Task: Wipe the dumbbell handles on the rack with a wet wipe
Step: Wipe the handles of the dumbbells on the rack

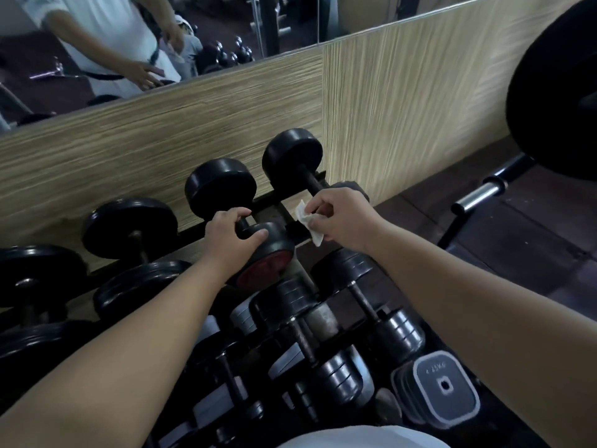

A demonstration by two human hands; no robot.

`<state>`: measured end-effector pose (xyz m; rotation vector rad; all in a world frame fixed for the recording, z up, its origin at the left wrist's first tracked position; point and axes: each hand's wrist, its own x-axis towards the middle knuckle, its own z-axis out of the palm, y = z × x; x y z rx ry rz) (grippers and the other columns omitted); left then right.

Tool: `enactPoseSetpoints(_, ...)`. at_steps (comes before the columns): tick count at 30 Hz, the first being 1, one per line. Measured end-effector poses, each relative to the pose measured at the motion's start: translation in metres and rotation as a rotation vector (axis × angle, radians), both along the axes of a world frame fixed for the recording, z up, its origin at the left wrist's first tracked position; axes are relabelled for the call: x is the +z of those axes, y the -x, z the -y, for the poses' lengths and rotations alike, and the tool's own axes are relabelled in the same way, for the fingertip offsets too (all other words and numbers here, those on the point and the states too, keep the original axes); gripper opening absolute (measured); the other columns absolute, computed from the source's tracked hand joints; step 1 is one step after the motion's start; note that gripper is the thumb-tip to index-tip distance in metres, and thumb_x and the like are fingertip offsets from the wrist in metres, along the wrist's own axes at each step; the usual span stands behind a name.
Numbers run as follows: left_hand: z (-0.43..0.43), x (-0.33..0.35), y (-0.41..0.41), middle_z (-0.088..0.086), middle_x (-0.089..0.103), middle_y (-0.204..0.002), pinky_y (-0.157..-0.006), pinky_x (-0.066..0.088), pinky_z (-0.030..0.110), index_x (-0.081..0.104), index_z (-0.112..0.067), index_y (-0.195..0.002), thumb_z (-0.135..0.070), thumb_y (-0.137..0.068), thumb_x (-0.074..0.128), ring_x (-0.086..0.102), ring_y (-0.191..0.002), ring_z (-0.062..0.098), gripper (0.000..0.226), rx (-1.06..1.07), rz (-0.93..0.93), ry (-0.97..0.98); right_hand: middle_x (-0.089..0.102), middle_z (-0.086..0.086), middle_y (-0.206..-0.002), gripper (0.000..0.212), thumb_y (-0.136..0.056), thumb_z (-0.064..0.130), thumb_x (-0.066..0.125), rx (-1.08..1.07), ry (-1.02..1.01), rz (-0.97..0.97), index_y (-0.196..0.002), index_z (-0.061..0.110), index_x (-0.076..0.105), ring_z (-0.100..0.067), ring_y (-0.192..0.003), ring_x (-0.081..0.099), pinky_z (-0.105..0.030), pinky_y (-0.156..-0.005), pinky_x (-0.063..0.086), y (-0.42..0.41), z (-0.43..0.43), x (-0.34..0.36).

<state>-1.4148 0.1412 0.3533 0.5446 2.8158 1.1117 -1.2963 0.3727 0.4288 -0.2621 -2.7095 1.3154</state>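
Black round-headed dumbbells lie in a row on the top tier of the rack [277, 202]. My left hand [231, 236] grips the handle of the second dumbbell from the right [223, 185], just behind its near head with the red end cap [268, 265]. My right hand [342, 219] pinches a crumpled white wet wipe [307, 221] beside the handle of the rightmost dumbbell [292, 153]. The wipe hangs just left of that handle's near end; whether it touches the handle cannot be told.
Lower tiers hold several smaller plate-type dumbbells [371, 305] and a square-ended one [444, 384]. A wood-grain wall [403, 108] with a mirror above stands behind the rack. A barbell with a large black plate [555, 101] sits on a stand at the right.
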Motion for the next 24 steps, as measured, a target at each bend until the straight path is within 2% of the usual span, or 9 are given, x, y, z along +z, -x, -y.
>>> enactPoseSetpoints(3,-0.011,-0.013,-0.003,-0.004,0.057,-0.122,-0.099,0.049,0.040,0.057,-0.026,-0.134,-0.058,-0.078,0.082,0.057,-0.120,0.022,0.069,0.103,0.069,-0.018,0.069,0.007,-0.082,0.012,-0.089,0.026,0.075,0.055,0.004,0.017,-0.100,0.023,0.074,-0.008,-0.069,0.067,-0.036,-0.074,0.062,0.011,-0.027,0.000)
enactPoseSetpoints(5,-0.020,-0.018,-0.014,-0.007,0.061,-0.109,-0.087,0.045,0.031,0.065,-0.021,-0.121,-0.055,-0.080,0.082,0.059,-0.106,0.017,0.056,0.164,0.002,-0.001,0.070,0.006,-0.082,0.012,-0.089,0.025,0.074,0.114,0.008,0.031,-0.101,0.022,0.074,-0.006,-0.068,0.066,-0.034,-0.073,0.061,0.020,-0.046,-0.002)
enactPoseSetpoints(7,-0.023,-0.023,-0.018,-0.010,0.061,-0.097,-0.082,0.044,0.032,0.070,-0.023,-0.105,-0.057,-0.080,0.080,0.061,-0.098,0.018,0.044,0.185,-0.102,0.026,0.070,0.007,-0.082,0.012,-0.089,0.024,0.074,0.167,0.004,0.033,-0.101,0.023,0.073,-0.002,-0.068,0.064,-0.029,-0.069,0.059,0.030,-0.059,-0.004)
enactPoseSetpoints(9,-0.023,-0.026,-0.017,-0.010,0.061,-0.093,-0.080,0.046,0.034,0.070,-0.024,-0.100,-0.063,-0.078,0.078,0.061,-0.093,0.017,0.046,0.188,-0.128,0.038,0.069,0.009,-0.081,0.011,-0.088,0.025,0.074,0.213,-0.024,0.029,-0.099,0.026,0.073,0.001,-0.070,0.062,-0.021,-0.066,0.052,0.042,-0.065,-0.008)
enactPoseSetpoints(10,-0.022,-0.029,-0.016,-0.010,0.061,-0.092,-0.080,0.048,0.034,0.069,-0.023,-0.100,-0.068,-0.076,0.074,0.060,-0.090,0.016,0.050,0.190,-0.136,0.045,0.070,0.009,-0.082,0.011,-0.088,0.025,0.074,0.240,-0.030,0.029,-0.099,0.025,0.073,-0.001,-0.072,0.063,-0.022,-0.067,0.052,0.048,-0.066,-0.011)
enactPoseSetpoints(14,-0.025,-0.034,-0.019,-0.010,0.058,-0.096,-0.080,0.042,0.031,0.068,-0.019,-0.107,-0.075,-0.074,0.061,0.054,-0.090,0.012,0.066,0.231,-0.221,0.082,0.070,0.005,-0.084,0.009,-0.087,0.024,0.075,0.341,0.001,0.073,-0.096,0.024,0.073,-0.012,-0.078,0.067,-0.039,-0.077,0.060,0.073,-0.059,-0.026)
enactPoseSetpoints(17,-0.028,-0.038,-0.019,-0.012,0.054,-0.095,-0.079,0.039,0.030,0.067,-0.019,-0.105,-0.071,-0.075,0.062,0.048,-0.088,0.009,0.061,0.267,-0.272,0.107,0.066,0.011,-0.083,0.010,-0.087,0.024,0.075,0.388,-0.010,0.081,-0.097,0.024,0.073,-0.004,-0.075,0.064,-0.037,-0.077,0.061,0.097,-0.048,-0.038)
enactPoseSetpoints(20,-0.026,-0.044,-0.018,-0.012,0.056,-0.097,-0.078,0.040,0.029,0.067,-0.020,-0.108,-0.069,-0.075,0.065,0.048,-0.089,0.008,0.059,0.290,-0.286,0.126,0.069,0.008,-0.085,0.011,-0.087,0.026,0.078,0.370,0.067,0.084,-0.097,0.024,0.074,-0.010,-0.080,0.068,-0.041,-0.077,0.062,0.124,-0.032,-0.048)
enactPoseSetpoints(24,-0.023,-0.054,-0.015,-0.002,0.065,-0.100,-0.083,0.050,0.036,0.069,-0.016,-0.109,-0.069,-0.076,0.066,0.059,-0.092,0.020,0.062,0.291,-0.341,0.137,0.070,0.007,-0.083,0.011,-0.087,0.029,0.078,0.297,0.143,0.109,-0.096,0.028,0.073,-0.015,-0.078,0.071,-0.042,-0.074,0.063,0.163,-0.008,-0.062)
